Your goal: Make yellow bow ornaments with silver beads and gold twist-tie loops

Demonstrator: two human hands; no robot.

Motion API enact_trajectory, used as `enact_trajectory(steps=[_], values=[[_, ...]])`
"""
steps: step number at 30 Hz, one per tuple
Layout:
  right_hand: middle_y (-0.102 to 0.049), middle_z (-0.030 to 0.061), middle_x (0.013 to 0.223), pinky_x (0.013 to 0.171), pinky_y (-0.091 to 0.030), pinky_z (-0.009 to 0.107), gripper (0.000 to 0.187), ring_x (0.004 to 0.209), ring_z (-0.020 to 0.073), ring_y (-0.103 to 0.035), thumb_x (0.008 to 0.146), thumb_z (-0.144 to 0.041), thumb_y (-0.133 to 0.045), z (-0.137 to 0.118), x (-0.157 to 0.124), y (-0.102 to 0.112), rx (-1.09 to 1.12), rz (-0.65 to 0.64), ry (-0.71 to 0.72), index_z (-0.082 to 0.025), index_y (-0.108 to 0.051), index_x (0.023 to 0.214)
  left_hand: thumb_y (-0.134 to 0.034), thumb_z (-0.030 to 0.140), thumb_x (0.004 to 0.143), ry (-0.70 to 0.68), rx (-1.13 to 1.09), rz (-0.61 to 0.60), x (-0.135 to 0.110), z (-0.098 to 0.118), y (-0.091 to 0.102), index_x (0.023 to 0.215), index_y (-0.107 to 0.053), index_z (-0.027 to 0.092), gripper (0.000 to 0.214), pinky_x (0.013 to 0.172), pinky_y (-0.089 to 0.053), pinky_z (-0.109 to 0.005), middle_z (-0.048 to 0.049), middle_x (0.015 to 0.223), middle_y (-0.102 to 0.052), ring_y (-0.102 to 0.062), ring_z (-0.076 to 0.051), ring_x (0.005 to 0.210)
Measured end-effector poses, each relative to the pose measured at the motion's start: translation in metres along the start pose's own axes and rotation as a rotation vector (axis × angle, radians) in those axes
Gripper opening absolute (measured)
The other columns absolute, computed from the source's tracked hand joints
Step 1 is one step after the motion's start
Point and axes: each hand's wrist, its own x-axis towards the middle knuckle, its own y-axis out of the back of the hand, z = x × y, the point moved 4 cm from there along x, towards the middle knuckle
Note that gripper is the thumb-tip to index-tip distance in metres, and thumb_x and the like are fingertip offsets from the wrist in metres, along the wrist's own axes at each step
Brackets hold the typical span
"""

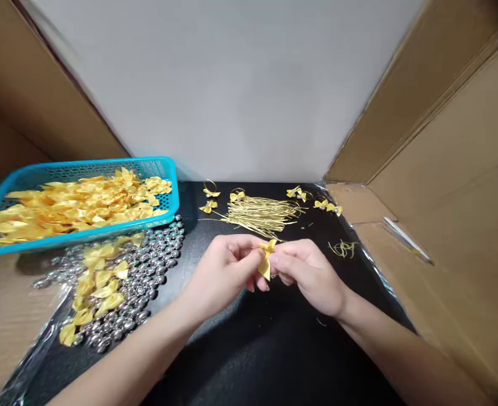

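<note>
A small yellow ribbon bow [266,258] is held between both hands above the black table [249,349]. My left hand [223,270] pinches it from the left, fingers closed. From the right, my right hand [308,273] pinches the same bow, fingers curled. A bundle of thin gold wire ties [261,214] lies just beyond the hands.
A teal plastic basket [80,169] full of yellow bows stands at the left. In front of it lie silver beads [147,265] with loose bows [99,282] on top. Several finished bows [210,193] sit near the wall. Cardboard panels [443,197] close in both sides.
</note>
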Motion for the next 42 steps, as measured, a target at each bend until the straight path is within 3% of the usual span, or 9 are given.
enact_trajectory(steps=[5, 8, 13, 17, 23, 26, 32, 42], values=[[-0.054, -0.002, 0.057, 0.058, -0.04, 0.02, 0.034, 0.054, 0.0077, -0.046, 0.089, -0.017, -0.045, -0.001, -0.005, -0.001, -0.139, -0.001, 0.05, -0.016, -0.054, 0.056, -0.052, 0.011, 0.083, -0.001, 0.044, 0.008, -0.003, -0.001, 0.001, 0.085, -0.07, 0.009, 0.017, 0.044, -0.042, -0.013, 0.0048, 0.051, -0.061, -0.054, -0.005, 0.044], [-0.063, 0.0005, 0.063, 0.061, -0.043, 0.02, 0.032, 0.06, 0.0086, -0.055, 0.089, -0.014, -0.045, -0.008, -0.007, -0.003, -0.288, 0.005, 0.089, -0.015, -0.055, 0.058, -0.054, 0.014, 0.085, -0.029, 0.088, 0.02, -0.007, -0.001, 0.001, 0.087, -0.071, 0.011, 0.017, 0.046, -0.042, -0.014, 0.0042, 0.053, -0.061, -0.056, -0.006, 0.048], [-0.06, -0.0018, 0.059, 0.057, -0.042, 0.019, 0.035, 0.055, 0.0072, -0.053, 0.091, -0.015, -0.045, -0.025, -0.012, -0.003, -0.384, -0.008, 0.165, -0.017, -0.052, 0.056, -0.054, 0.019, 0.088, -0.049, 0.043, -0.019, -0.017, 0.006, -0.001, 0.091, -0.072, 0.012, 0.019, 0.049, -0.045, -0.014, 0.0028, 0.058, -0.063, -0.058, -0.006, 0.051], [-0.057, -0.0002, 0.058, 0.058, -0.042, 0.022, 0.038, 0.058, 0.0097, -0.054, 0.092, -0.023, -0.043, -0.026, -0.016, 0.002, -0.335, -0.02, 0.08, -0.017, -0.044, 0.054, -0.056, 0.018, 0.087, -0.029, -0.035, -0.049, -0.022, 0.014, -0.002, 0.094, -0.072, 0.013, 0.018, 0.049, -0.046, -0.013, 0.0023, 0.062, -0.066, -0.059, -0.005, 0.051], [-0.036, -0.0043, 0.052, 0.049, -0.029, 0.022, 0.041, 0.05, 0.0066, -0.032, 0.09, -0.029, -0.046, -0.022, -0.018, 0.009, -0.354, 0.049, 0.026, -0.018, -0.034, 0.053, -0.061, 0.017, 0.083, -0.041, -0.044, 0.013, -0.028, 0.02, -0.001, 0.097, -0.071, 0.013, 0.018, 0.05, -0.048, -0.013, 0.0013, 0.062, -0.067, -0.06, -0.007, 0.053], [-0.029, -0.0055, 0.052, 0.048, -0.025, 0.021, 0.041, 0.05, 0.0057, -0.027, 0.09, -0.026, -0.048, -0.022, -0.017, 0.009, -0.348, 0.057, 0.047, -0.017, -0.031, 0.053, -0.066, 0.017, 0.08, -0.061, -0.04, 0.023, -0.031, 0.02, -0.003, 0.097, -0.071, 0.014, 0.019, 0.054, -0.051, -0.015, -0.0005, 0.069, -0.07, -0.062, -0.008, 0.058], [-0.039, -0.0044, 0.057, 0.051, -0.029, 0.021, 0.036, 0.053, 0.0061, -0.032, 0.092, -0.026, -0.045, -0.022, -0.017, 0.005, -0.281, 0.004, 0.038, -0.016, -0.045, 0.058, -0.07, 0.022, 0.077, -0.099, 0.052, 0.087, -0.035, 0.017, -0.004, 0.097, -0.071, 0.015, 0.021, 0.061, -0.055, -0.02, -0.0028, 0.075, -0.074, -0.066, -0.012, 0.066], [-0.03, -0.0066, 0.052, 0.046, -0.023, 0.02, 0.038, 0.049, 0.005, -0.026, 0.089, -0.022, -0.049, -0.024, -0.018, 0.009, -0.332, 0.082, 0.065, -0.017, -0.036, 0.054, -0.068, 0.015, 0.073, -0.208, 0.218, 0.188, -0.037, 0.024, -0.003, 0.084, -0.074, 0.017, 0.013, 0.053, -0.049, -0.011, 0.002, 0.065, -0.071, -0.06, -0.007, 0.057]])
